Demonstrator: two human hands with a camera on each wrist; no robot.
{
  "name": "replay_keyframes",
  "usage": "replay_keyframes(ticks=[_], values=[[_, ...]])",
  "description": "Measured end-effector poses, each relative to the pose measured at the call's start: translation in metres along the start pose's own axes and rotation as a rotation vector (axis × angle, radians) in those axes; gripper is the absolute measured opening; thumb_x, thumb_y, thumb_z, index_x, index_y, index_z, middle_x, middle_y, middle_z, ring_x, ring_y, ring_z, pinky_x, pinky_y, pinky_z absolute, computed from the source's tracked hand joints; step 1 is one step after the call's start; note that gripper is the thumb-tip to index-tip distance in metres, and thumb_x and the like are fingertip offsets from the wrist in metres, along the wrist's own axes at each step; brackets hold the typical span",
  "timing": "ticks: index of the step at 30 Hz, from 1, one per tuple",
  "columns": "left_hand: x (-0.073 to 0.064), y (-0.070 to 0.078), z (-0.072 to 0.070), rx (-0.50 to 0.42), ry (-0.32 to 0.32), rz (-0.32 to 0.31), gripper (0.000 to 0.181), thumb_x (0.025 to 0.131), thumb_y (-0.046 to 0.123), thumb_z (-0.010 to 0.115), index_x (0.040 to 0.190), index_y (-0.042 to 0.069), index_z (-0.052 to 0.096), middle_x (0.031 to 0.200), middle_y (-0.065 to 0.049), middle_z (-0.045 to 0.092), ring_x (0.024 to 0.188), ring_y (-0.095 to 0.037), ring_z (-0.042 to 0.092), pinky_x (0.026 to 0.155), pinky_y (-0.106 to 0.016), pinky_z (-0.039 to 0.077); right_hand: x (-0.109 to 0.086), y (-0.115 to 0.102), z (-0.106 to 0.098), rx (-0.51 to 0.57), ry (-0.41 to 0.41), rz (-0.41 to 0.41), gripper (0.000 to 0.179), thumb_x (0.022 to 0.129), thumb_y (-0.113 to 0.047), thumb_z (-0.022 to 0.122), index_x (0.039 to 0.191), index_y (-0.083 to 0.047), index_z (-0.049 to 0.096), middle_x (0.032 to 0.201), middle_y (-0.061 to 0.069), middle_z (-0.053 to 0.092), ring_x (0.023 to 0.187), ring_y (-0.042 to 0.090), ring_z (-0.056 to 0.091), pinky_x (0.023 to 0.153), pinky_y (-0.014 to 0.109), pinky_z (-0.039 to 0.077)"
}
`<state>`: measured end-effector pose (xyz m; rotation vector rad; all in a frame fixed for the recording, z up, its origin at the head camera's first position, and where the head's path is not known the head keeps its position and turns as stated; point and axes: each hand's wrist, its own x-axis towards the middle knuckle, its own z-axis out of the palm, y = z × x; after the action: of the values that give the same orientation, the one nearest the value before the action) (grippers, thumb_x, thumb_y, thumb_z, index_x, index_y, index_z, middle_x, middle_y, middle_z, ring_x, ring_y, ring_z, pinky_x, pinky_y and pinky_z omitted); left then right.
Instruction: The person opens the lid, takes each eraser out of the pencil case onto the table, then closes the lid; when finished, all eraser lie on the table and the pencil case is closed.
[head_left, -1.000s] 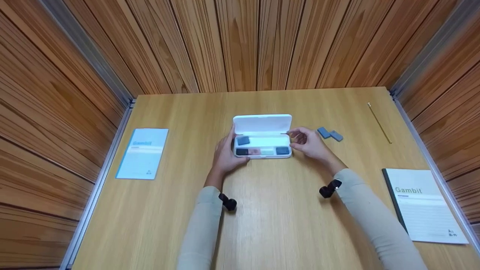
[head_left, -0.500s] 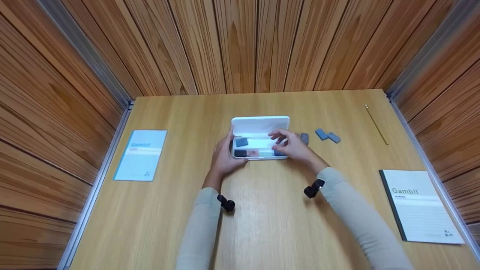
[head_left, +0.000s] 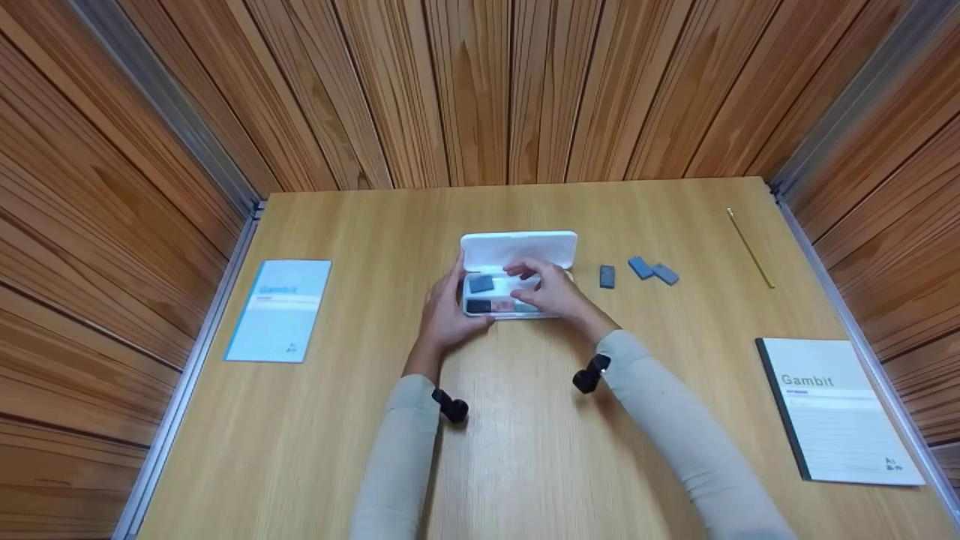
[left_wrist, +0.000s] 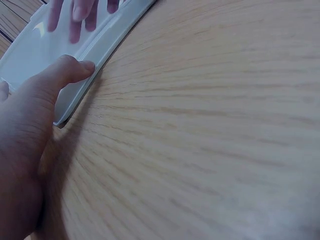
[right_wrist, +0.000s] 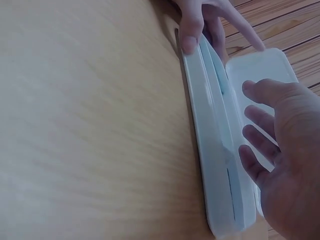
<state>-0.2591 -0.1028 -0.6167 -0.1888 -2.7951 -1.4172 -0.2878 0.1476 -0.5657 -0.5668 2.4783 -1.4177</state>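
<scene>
A white pencil case (head_left: 517,240) lies with its lid raised in the middle of the table. My left hand (head_left: 448,313) holds its left end, thumb on the front edge and fingers round the back. Above the right part of the case hovers my right hand (head_left: 556,291), fingers spread and loosely bent with nothing in them. Inside, a blue-grey block (head_left: 481,283) sits in the back compartment; a black block (head_left: 478,306) and a pink piece (head_left: 502,306) are in the front row. The right hand hides the rest of that row.
Right of the case lie a dark grey block (head_left: 607,277) and two touching blue-grey blocks, one (head_left: 640,268) overlapping the other (head_left: 665,274). Farther right is a thin gold stick (head_left: 751,249). Notebooks lie at left (head_left: 278,311) and right (head_left: 840,411). Wooden panels (head_left: 480,90) enclose the table.
My right hand has moved left from the case's right end to over its inside. The dark grey block beside the case has come into view. My left hand stays in place.
</scene>
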Motion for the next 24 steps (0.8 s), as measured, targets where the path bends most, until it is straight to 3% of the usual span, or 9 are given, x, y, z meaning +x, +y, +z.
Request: replay_keyframes(ticks=[10, 17, 24], values=[[0.0, 0.001, -0.002, -0.014, 0.0, 0.0, 0.13, 0.083, 0.043, 0.098, 0.182, 0.04, 0.015, 0.178, -0.003, 0.051, 0.166, -0.031, 0.042, 0.14, -0.066, 0.025, 0.012, -0.004, 0.02, 0.03, -0.034, 0.007, 0.045, 0.105, -0.009, 0.076, 0.149, -0.008, 0.067, 0.153, 0.019, 0.07, 0.149, 0.043, 0.059, 0.129, 0.062, 0.046], [0.001, -0.001, -0.002, -0.013, -0.004, 0.017, 0.129, 0.083, 0.043, 0.098, 0.183, 0.034, 0.016, 0.177, -0.004, 0.053, 0.167, -0.031, 0.043, 0.141, -0.065, 0.024, 0.015, -0.001, 0.028, 0.034, -0.031, 0.028, 0.046, 0.104, -0.009, 0.076, 0.15, -0.008, 0.067, 0.153, 0.017, 0.07, 0.151, 0.04, 0.059, 0.135, 0.061, 0.04], [0.001, -0.002, -0.002, 0.003, 0.001, 0.032, 0.129, 0.082, 0.038, 0.098, 0.183, 0.028, 0.018, 0.171, -0.009, 0.058, 0.163, -0.034, 0.047, 0.141, -0.064, 0.023, 0.016, -0.001, 0.031, 0.044, -0.037, 0.029, 0.046, 0.104, -0.007, 0.077, 0.149, -0.008, 0.067, 0.148, 0.02, 0.072, 0.148, 0.041, 0.063, 0.134, 0.059, 0.041]])
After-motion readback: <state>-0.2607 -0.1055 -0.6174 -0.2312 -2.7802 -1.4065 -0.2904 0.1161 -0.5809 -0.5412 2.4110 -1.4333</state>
